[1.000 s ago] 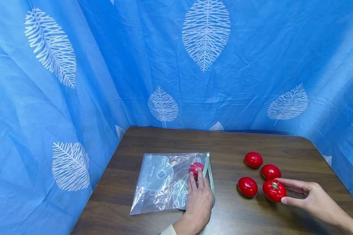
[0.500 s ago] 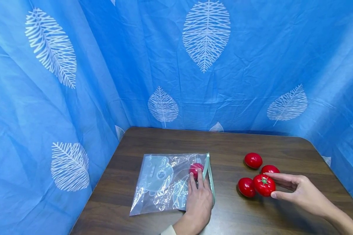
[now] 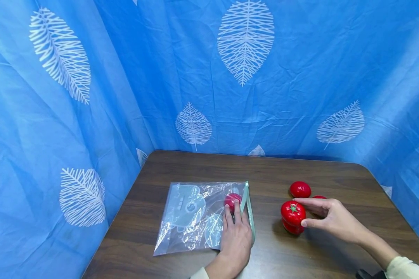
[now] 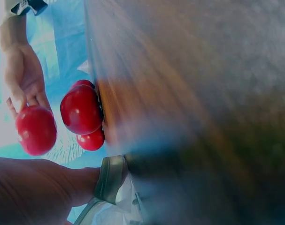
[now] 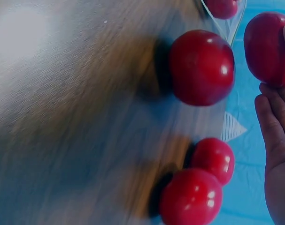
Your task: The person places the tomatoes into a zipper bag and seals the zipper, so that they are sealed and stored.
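My left hand (image 3: 234, 240) lies across the mouth of a clear zip bag (image 3: 192, 236) with a green closure strip (image 4: 110, 179). Its fingers rest on the film, while a digit passes under the strip in the left wrist view; its tip is hidden. Inside the bag near the opening is a red tomato (image 3: 232, 198). My right hand (image 3: 331, 217) grips another tomato (image 3: 293, 212) with a green star-shaped top, between thumb and fingers. That one is held above the table, partly covering a tomato (image 3: 293, 229) beneath it in the head view.
Two more tomatoes stand at the right on the brown wooden table (image 3: 209, 164): one at the back (image 3: 300, 189), another (image 3: 319, 197) mostly hidden by my right hand. A blue curtain (image 3: 181, 77) with white leaf prints hangs behind and beside the table.
My right hand has lifted the tomato and carried it left, past the one behind it and over the front left tomato. The left hand and bag stay put.
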Action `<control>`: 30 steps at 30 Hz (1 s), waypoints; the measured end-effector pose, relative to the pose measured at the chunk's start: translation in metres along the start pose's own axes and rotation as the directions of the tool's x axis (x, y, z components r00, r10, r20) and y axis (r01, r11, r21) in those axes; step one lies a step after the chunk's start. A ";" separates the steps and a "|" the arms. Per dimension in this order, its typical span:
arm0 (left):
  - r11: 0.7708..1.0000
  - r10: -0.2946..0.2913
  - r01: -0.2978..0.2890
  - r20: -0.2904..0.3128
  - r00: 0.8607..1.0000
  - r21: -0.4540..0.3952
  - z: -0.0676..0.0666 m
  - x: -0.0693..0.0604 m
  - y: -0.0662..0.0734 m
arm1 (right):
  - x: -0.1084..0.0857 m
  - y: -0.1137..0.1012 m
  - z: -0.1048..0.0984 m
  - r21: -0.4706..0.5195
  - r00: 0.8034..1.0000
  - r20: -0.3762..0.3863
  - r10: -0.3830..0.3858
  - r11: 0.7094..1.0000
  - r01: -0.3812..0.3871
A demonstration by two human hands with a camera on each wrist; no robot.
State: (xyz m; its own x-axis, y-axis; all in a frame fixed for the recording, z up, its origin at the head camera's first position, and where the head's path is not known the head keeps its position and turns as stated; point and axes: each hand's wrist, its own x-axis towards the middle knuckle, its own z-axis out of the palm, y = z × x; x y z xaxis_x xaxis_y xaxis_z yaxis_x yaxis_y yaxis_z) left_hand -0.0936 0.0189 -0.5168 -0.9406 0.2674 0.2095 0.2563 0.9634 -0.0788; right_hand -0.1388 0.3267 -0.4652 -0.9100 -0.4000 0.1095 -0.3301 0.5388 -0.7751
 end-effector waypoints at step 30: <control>1.000 -0.004 0.004 0.030 1.000 0.013 -0.001 0.001 0.001 | 0.070 -0.011 0.037 -0.033 0.990 0.137 0.018 0.999 -0.013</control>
State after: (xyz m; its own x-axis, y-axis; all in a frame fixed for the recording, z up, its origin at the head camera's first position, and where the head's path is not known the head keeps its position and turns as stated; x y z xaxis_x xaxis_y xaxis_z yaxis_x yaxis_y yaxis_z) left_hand -0.0944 0.0200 -0.5159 -0.9479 0.2625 0.1807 0.2497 0.9641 -0.0909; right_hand -0.1891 0.2650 -0.4719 -0.8725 -0.4886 0.0093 -0.3264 0.5685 -0.7552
